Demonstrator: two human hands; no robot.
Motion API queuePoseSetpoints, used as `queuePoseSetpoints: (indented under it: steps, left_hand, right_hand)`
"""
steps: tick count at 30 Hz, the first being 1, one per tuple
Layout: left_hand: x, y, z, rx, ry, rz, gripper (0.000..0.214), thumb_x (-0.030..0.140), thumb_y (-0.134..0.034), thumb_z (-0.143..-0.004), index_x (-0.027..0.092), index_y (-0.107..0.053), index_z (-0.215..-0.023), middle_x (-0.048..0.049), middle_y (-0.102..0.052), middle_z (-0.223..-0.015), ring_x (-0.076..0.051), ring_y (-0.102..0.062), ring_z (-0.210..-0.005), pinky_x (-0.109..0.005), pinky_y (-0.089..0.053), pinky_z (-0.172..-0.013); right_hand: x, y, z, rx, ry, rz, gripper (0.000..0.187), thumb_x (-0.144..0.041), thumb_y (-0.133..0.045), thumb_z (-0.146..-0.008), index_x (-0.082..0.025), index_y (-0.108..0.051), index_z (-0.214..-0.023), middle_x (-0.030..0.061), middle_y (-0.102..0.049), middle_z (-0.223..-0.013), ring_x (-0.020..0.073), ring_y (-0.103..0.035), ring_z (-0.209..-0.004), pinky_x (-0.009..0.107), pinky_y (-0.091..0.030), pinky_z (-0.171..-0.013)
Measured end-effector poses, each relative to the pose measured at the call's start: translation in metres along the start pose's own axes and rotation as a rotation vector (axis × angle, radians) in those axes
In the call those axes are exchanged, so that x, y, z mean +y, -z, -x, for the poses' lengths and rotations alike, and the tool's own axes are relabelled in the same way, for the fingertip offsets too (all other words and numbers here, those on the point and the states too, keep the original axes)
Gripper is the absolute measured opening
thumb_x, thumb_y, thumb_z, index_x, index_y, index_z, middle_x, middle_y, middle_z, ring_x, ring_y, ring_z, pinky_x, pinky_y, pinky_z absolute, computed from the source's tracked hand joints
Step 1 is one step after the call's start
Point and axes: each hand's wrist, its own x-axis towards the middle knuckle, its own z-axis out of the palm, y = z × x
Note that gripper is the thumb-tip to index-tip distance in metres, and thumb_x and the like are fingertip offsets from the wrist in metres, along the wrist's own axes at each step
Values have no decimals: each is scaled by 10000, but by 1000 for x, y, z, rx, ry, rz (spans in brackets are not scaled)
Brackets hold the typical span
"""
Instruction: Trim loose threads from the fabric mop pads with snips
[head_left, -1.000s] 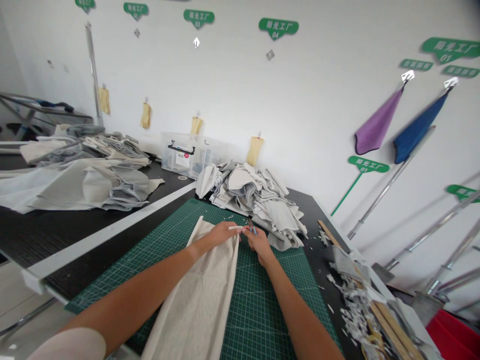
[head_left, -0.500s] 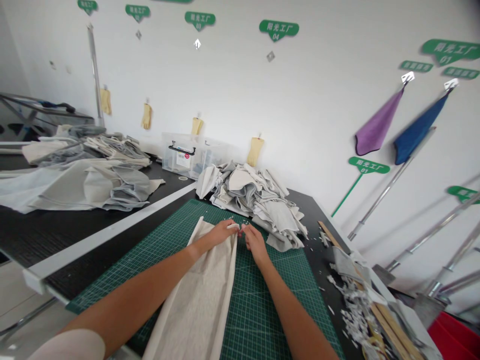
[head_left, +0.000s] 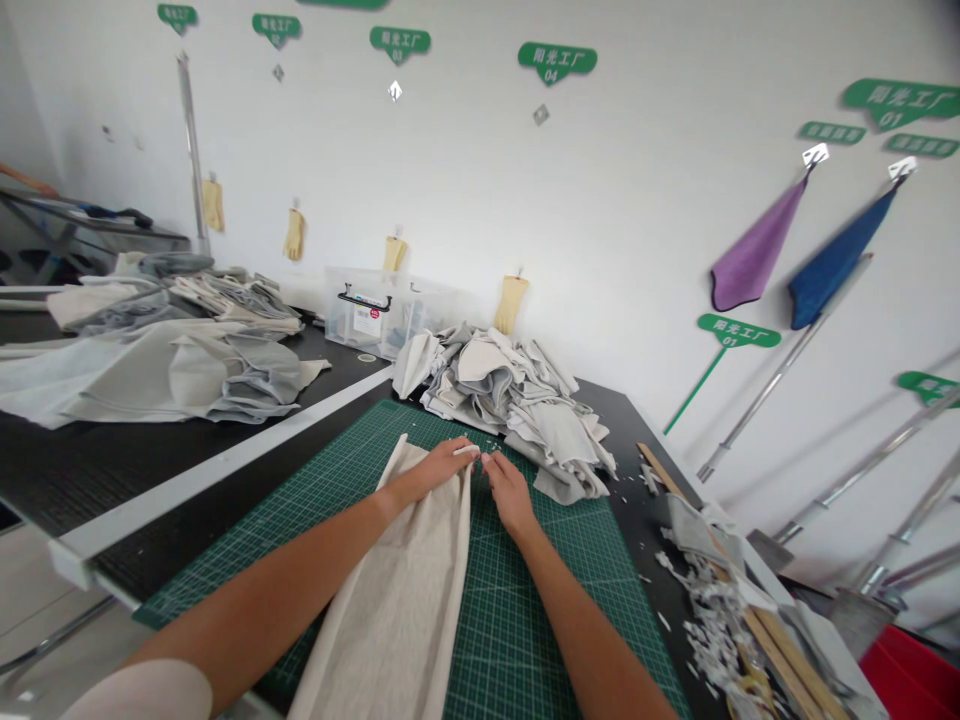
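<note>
A long beige cloth (head_left: 405,590) lies lengthwise on the green cutting mat (head_left: 540,590). My left hand (head_left: 439,465) rests on the cloth's far end and pinches its far right corner. My right hand (head_left: 506,490) is just to the right of it, fingers curled, with the fingertips meeting the same corner. What sits inside the right hand's fingers is hidden.
A heap of grey and white cloth pieces (head_left: 517,400) sits just beyond the mat. Cloth scraps and wooden rulers (head_left: 720,600) lie along the right table edge. A clear plastic box (head_left: 375,310) stands by the wall, and more folded cloth (head_left: 172,360) covers the left table.
The blue-handled scissors that showed in my right hand a second ago are out of sight now. Both hands stayed at the cloth's far corner, with the right fingertips closing in on the left.
</note>
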Motion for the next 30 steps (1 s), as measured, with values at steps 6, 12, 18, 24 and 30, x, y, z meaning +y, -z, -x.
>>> queuePoseSetpoints:
  steps: [6,12,18,24,30]
  left_hand:
    - [-3,0,-1,-18,-33,11,317,404,-500,-927,150,-594,-763,-14,-598,-792,-161,-546,-798,-262,-438,-796]
    - [-2,2,1,-75,-32,31,338,419,-500,-929,145,-610,-763,-22,-618,-799,-165,-554,-796,-264,-433,-788]
    - [0,1,2,-58,-43,9,367,428,-467,-949,147,-606,-759,-19,-615,-793,-159,-555,-793,-257,-432,-805]
    - [5,2,3,-60,-39,-9,362,419,-473,-950,148,-588,-739,-10,-601,-767,-152,-543,-773,-250,-421,-787]
    - [3,2,3,-60,-31,-4,354,426,-487,-942,148,-605,-757,-12,-615,-787,-155,-555,-786,-252,-429,-802]
  right_hand:
    - [4,-4,1,120,181,234,401,-572,-439,-965,-236,-534,-768,-34,-511,-685,163,-476,-671,251,-303,-638]
    - [5,-3,2,113,194,278,406,-563,-383,-995,-237,-493,-779,-40,-513,-696,167,-509,-679,253,-311,-643]
    - [6,-3,2,107,212,289,397,-548,-364,-1010,-240,-487,-791,-40,-524,-709,166,-519,-681,255,-327,-659]
    - [5,-4,3,106,228,287,392,-527,-354,-1020,-237,-471,-783,-40,-520,-701,163,-512,-668,255,-324,-652]
    - [5,-4,2,107,222,293,389,-516,-349,-1020,-238,-470,-778,-37,-522,-704,162,-509,-667,255,-324,-640]
